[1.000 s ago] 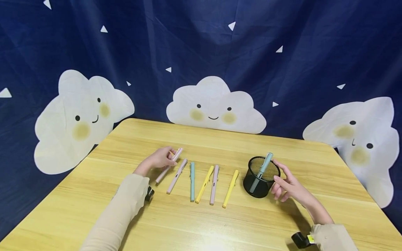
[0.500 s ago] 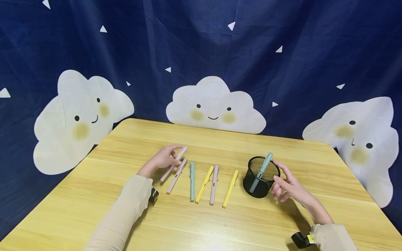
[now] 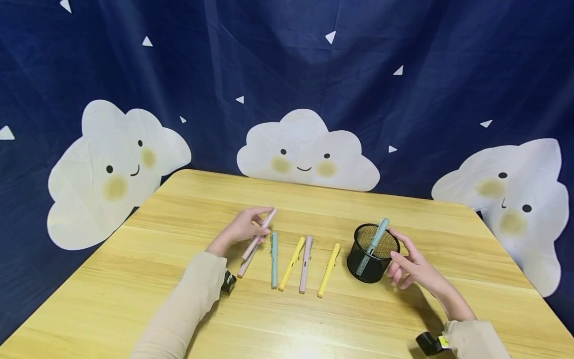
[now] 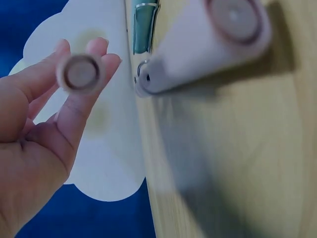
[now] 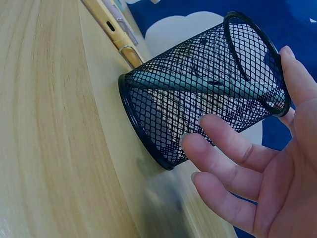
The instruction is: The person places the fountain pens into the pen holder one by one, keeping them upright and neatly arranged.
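Seven pens (image 3: 292,265), one mesh cup (image 3: 377,270)
Two pink pens (image 3: 251,247), two teal pens (image 3: 274,263), two yellow pens (image 3: 330,269), one lilac pen (image 3: 306,265); one desk (image 3: 358,324); three printed clouds (image 3: 308,137).

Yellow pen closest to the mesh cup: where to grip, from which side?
I'd pinch the yellow pen around mid-length, from above, across its long sides. It lies flat, apart from the lilac pen and the mesh cup; its clip juts out cup-side near the far end, so gripping short of that should be cleaner.
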Demonstrator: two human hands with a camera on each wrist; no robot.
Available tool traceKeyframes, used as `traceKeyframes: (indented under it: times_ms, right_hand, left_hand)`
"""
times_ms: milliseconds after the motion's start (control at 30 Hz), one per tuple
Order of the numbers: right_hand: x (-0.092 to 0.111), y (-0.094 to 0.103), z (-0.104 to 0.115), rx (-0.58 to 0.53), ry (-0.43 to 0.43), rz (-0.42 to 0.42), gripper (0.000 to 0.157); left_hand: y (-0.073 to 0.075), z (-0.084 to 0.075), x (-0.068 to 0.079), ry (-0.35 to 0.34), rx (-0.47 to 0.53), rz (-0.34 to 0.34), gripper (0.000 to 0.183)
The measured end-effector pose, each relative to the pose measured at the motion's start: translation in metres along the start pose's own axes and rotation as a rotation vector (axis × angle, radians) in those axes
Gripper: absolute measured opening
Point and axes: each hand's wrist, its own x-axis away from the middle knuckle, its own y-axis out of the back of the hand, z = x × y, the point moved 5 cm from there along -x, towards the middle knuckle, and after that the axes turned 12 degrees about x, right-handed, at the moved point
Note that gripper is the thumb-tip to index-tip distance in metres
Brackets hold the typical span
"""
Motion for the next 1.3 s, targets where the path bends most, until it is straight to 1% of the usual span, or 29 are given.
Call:
traceKeyframes:
  times_ms: [300, 500, 667, 767, 967, 1167, 1233, 1300]
  right_hand:
    - [0.000, 0.000, 0.001, -0.004, -0.001, 0.005, 0.053]
    - [-0.001, -0.001, 0.000, -0.004, -0.006, 0.004, 0.052]
    - [-0.001, -0.001, 0.000, 0.002, -0.003, -0.004, 0.052]
    - [-0.001, -0.001, -0.001, 0.004, -0.003, -0.007, 0.052]
    - [-0.001, -0.001, -0.002, 0.009, -0.005, -0.007, 0.052]
    - [0.000, -0.001, -0.002, 0.008, -0.001, -0.007, 0.052]
    - [0.000, -0.001, -0.002, 0.004, -0.001, -0.006, 0.052]
    - [0.000, -0.001, -0.001, 0.003, 0.000, -0.007, 0.052]
  left_hand:
    - [-0.007, -0.007, -0.003, -0.031, -0.028, 0.006, 0.059]
    - [-0.012, -0.009, -0.004, -0.015, 0.008, 0.007, 0.052]
    - [-0.018, -0.010, -0.005, 0.014, 0.074, -0.002, 0.047]
    - [-0.022, -0.011, -0.007, 0.020, 0.086, -0.001, 0.045]
    - [-0.029, -0.013, -0.010, 0.010, 0.062, 0.022, 0.040]
    - [-0.038, -0.016, -0.012, -0.006, 0.059, 0.056, 0.037]
    - [-0.039, -0.018, -0.013, -0.034, 0.032, 0.058, 0.037]
    - [-0.041, -0.021, -0.014, -0.073, -0.031, 0.046, 0.035]
